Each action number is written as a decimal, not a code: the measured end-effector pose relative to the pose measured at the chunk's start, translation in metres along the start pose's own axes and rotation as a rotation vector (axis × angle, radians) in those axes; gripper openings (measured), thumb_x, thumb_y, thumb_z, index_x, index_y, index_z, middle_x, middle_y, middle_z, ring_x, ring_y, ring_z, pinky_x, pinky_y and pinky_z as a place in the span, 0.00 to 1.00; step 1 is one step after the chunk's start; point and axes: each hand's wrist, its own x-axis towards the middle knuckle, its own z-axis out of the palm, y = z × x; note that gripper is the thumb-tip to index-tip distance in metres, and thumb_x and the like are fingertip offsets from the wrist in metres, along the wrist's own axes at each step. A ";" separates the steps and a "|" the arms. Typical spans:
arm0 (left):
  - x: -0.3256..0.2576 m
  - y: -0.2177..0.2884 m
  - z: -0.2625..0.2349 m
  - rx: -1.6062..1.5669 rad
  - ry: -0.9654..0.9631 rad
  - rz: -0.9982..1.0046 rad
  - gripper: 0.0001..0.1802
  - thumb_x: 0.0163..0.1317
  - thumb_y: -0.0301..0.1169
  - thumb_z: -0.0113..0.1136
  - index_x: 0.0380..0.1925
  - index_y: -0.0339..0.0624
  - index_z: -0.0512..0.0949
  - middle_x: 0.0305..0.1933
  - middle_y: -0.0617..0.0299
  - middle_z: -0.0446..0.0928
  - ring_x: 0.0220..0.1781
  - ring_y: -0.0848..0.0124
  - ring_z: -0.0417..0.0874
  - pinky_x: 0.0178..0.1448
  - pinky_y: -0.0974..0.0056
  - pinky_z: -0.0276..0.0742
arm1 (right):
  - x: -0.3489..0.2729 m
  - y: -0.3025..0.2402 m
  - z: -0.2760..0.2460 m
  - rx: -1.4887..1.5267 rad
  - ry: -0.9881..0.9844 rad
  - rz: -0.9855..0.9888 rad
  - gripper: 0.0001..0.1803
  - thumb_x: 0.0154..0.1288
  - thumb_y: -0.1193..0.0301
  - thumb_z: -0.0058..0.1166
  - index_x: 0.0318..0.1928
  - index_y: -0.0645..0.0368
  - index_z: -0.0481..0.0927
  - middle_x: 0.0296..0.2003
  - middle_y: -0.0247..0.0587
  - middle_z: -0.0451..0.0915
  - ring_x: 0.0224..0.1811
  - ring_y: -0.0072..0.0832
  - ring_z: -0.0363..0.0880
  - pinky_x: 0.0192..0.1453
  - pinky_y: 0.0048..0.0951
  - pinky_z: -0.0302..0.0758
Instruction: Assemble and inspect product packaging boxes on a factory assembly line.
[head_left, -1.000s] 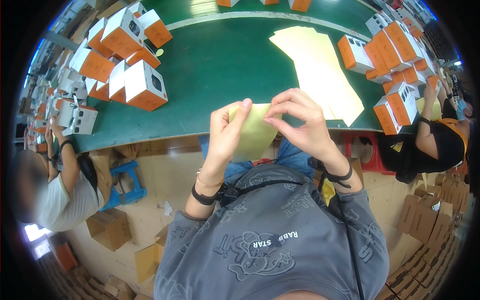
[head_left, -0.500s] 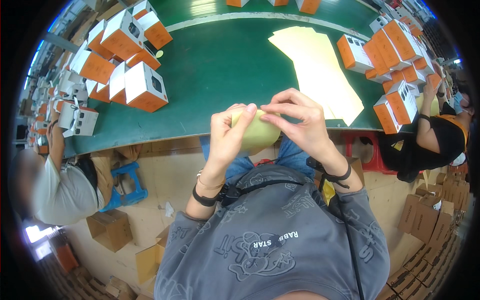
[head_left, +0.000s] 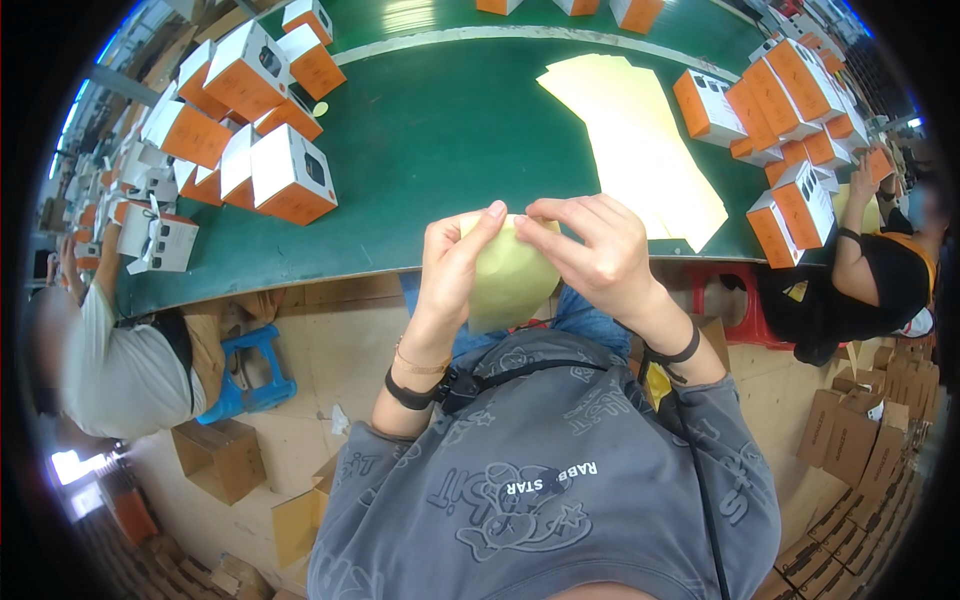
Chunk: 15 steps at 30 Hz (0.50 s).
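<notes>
Now the pale yellow sheet (head_left: 508,282) sits pinched between left hand (head_left: 450,272) and right hand (head_left: 590,255).

Orange-and-white boxes (head_left: 290,175) cluster at the green desk's (head_left: 450,130) left end; more orange-and-white cartons (head_left: 790,90) crowd its right end; brown cardboard boxes (head_left: 215,455), seemingly open, sit below the desk.

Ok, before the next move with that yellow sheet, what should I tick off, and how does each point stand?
1. Left hand on the pale yellow sheet: ok, fingertips pinch its upper left edge.
2. Right hand on the sheet: ok, fingers grip its top right.
3. Sheet clear of the green table: ok, held up in front of the table's near edge.
4. More sheets at hand: ok, a stack of yellow sheets lies on the table.
5. Boxes available: ok, orange-and-white boxes stand to the left.
6. Sheet's fold state: cannot tell, hands cover its top.
</notes>
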 end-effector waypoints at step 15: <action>0.004 -0.011 -0.006 0.036 0.021 0.033 0.18 0.79 0.39 0.62 0.38 0.36 0.90 0.33 0.67 0.87 0.32 0.84 0.80 0.35 0.73 0.74 | -0.001 0.003 0.005 0.360 -0.047 0.309 0.05 0.59 0.75 0.72 0.37 0.56 0.91 0.42 0.33 0.88 0.41 0.30 0.85 0.43 0.32 0.82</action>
